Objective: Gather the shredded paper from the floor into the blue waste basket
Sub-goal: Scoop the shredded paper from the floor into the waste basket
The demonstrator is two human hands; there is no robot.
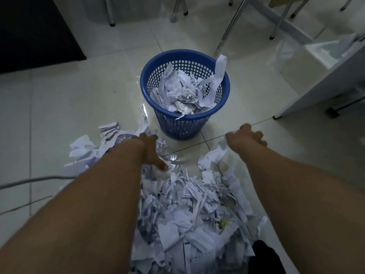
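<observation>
A blue mesh waste basket stands upright on the tiled floor, about half full of shredded paper, with one long strip hanging over its far right rim. A big heap of shredded paper lies on the floor in front of it, between my arms. My left hand reaches down to the far left edge of the heap, fingers spread among the strips. My right hand is at the heap's far right edge, fingers curled over a paper strip there. Whether it grips the strip is unclear.
A grey cable runs across the floor at the left. A dark mat lies at the far left. Chair and table legs stand behind the basket. A white cabinet stands at the right.
</observation>
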